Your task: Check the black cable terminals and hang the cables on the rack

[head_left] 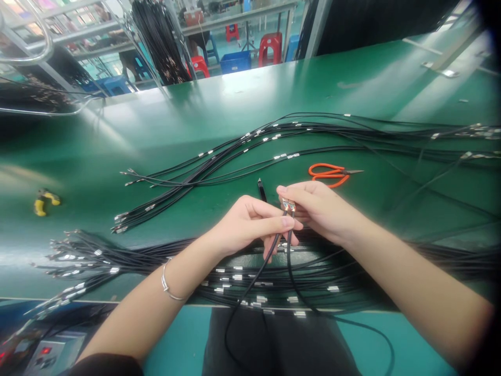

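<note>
Forearms (415, 277) Extended, Two Black Cable Strands (289, 256) Pinched at the Silver Ends (288, 204)

Both forearms enter from the near side and converge at the centre of the scene. A bracelet (165, 287) encircles the left one. Dark clothing covers the lap (282, 339), below the near edge of the green worktop (274, 94).

Left hand (250, 222): thumb and fingers pinch the two strands just below their ends. Right hand (317, 206): thumb and fingertips pinch the silver ends, which sit side by side. The hands are close together; whether their fingers touch cannot be told. From the grip, the strands hang toward the near side. The left strand curves down over the lap; the right strand sweeps out to the right, past the worktop edge. Whether both belong to one cable cannot be told.

Near bundle (156, 257): black cables run left to right beneath the hands, along the near edge, with silver sleeves (237, 277) spread along them. Far bundle (219, 164): similar cables lie beyond the hands, with their tips fanned at left.

Tools: orange-handled scissors (345, 172) rest just beyond the right hand, blades toward the right. A slim black pointed tool (262, 190) lies just beyond the left hand, partly hidden by it. A yellow-and-black tool (40, 205) lies at far left, well apart. More cables (160, 42) hang beyond the worktop, near a blue bin (235, 61) and red stools (270, 49).
</note>
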`<state>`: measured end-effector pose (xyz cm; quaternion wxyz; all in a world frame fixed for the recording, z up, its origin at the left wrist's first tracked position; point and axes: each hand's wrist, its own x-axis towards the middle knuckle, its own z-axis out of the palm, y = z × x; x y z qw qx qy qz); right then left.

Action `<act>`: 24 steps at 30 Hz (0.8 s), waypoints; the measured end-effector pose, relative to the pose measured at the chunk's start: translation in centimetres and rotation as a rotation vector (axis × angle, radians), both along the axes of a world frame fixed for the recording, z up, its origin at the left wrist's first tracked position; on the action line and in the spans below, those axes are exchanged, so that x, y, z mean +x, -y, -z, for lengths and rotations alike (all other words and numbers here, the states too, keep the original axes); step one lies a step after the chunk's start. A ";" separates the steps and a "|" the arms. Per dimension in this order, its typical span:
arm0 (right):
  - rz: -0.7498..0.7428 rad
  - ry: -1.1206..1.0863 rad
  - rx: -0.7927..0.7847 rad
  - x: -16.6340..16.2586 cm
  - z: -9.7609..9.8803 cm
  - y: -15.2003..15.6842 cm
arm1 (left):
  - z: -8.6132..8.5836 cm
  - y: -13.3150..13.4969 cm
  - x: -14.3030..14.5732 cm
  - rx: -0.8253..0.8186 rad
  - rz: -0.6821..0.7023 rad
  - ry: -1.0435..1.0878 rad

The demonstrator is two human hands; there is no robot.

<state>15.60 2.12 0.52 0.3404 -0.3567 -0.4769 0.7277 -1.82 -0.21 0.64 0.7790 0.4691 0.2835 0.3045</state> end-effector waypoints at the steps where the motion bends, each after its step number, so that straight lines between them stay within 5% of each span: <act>1: -0.004 0.000 -0.006 0.0 0.0 0.0 | 0.0 0.0 0.0 -0.002 -0.002 -0.001; 12: 0.034 -0.044 -0.039 -0.2 0.1 -0.1 | -0.1 0.1 0.1 0.035 -0.046 -0.017; 15: 0.043 -0.056 -0.087 -0.3 0.1 -0.1 | -0.1 -0.9 -0.5 0.120 -0.249 -0.011; 20: -0.334 0.125 0.037 0.2 -0.2 -0.2 | -0.1 -4.3 -2.7 0.135 -0.748 0.079; 22: -0.286 0.164 0.117 0.8 -0.8 -0.6 | -0.9 -5.4 -4.0 0.114 -0.875 0.096; 24: -0.031 0.135 0.160 2.0 -1.9 -1.4 | -2.5 -5.8 -5.7 0.151 -1.021 0.114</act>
